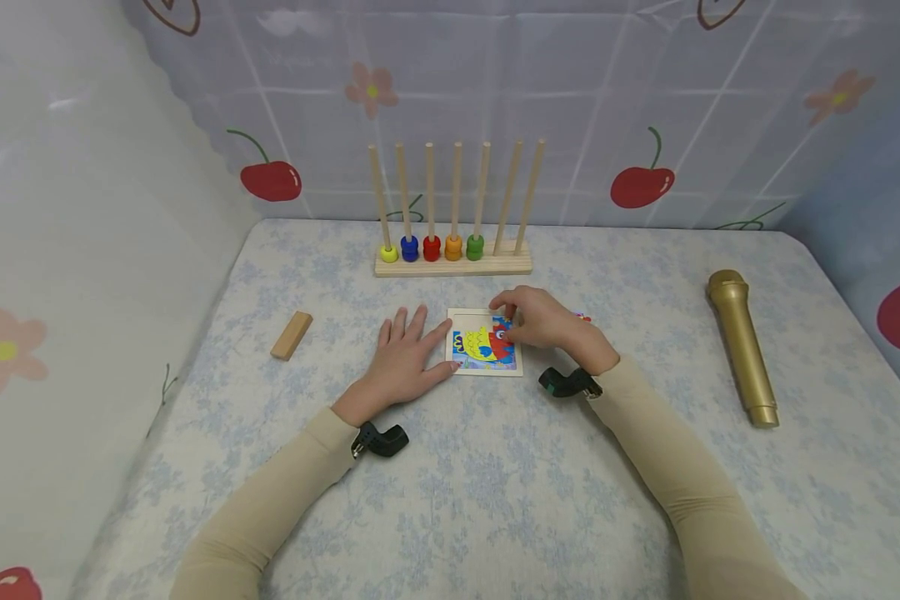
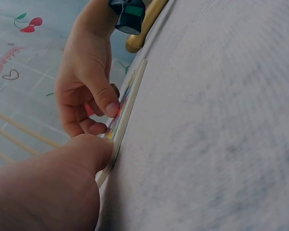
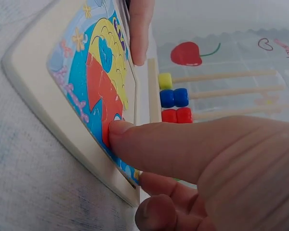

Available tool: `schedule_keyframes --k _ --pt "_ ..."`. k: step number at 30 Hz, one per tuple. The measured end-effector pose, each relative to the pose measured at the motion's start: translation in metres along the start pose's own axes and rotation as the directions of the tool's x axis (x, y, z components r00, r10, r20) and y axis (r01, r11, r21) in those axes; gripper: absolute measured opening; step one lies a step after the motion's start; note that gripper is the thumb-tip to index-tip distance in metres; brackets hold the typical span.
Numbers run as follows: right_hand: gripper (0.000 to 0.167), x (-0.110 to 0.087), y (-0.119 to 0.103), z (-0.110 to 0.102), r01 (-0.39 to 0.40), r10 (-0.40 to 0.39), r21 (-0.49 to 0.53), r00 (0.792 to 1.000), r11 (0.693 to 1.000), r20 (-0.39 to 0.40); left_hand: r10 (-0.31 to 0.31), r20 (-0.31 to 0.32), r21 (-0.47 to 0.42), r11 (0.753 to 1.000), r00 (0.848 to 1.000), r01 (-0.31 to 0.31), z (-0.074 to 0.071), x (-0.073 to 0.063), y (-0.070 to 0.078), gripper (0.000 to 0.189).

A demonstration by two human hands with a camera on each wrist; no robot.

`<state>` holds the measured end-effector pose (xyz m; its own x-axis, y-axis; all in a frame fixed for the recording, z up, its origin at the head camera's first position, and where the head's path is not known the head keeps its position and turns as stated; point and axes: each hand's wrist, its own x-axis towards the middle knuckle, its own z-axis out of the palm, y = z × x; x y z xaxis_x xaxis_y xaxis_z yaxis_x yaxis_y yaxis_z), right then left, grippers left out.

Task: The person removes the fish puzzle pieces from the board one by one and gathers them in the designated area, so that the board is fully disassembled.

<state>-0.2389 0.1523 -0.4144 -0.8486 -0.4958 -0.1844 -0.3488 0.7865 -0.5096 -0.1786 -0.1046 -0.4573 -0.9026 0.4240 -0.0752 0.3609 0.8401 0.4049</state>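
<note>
A square wooden jigsaw puzzle with a yellow and red fish picture lies on the table. Bare wood shows along the top of its tray. My left hand rests flat with fingers spread, thumb and index finger touching the puzzle's left side. My right hand is over its right side with curled fingers. In the right wrist view, the thumb is on the red fish-head puzzle piece and a fingertip meets the piece's edge near the frame corner. Part of a colourful loose piece shows behind the right wrist.
A wooden peg rack with coloured beads stands at the back. A small wooden block lies to the left, and a gold microphone to the right. A patterned curtain hangs behind the table.
</note>
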Motion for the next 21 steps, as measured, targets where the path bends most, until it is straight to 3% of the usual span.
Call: schedule_keyframes --k 13,21 --pt "0.04 -0.0041 -0.0064 0.001 -0.065 0.061 -0.084 0.997 0.994 -0.05 0.006 -0.002 -0.007 1.0 1.0 -0.006 0.0012 0.0002 -0.0013 0.072" --pt "0.035 -0.0056 -0.0086 0.0002 -0.03 0.03 0.007 0.999 1.0 -0.014 0.0 0.002 -0.009 1.0 1.0 0.0 0.0034 0.0009 -0.0031 0.072"
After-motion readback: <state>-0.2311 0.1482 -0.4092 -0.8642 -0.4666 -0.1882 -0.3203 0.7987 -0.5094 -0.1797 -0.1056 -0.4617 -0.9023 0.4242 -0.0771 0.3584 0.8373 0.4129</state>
